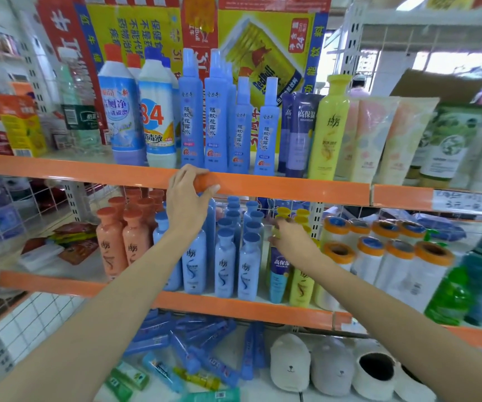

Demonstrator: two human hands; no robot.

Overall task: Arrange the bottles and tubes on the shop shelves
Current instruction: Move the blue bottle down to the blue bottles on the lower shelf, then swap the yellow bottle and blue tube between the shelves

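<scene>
You face a shop shelving unit with orange shelf edges and white perforated uprights. White wire mesh panels close off the bays on your left. Behind the top shelf, a yellow and red printed carton serves as a backing. Bright daylight comes through an opening at your upper right, washing that corner pale.

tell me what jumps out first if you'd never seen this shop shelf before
Two bare arms reach in: the left hand grips an orange cap in front of the upper shelf's orange edge, while the right hand reaches among the yellow-capped bottles on the middle shelf. Behind the top row of tall blue spray bottles hangs a big yellow Red Bull carton.
</scene>
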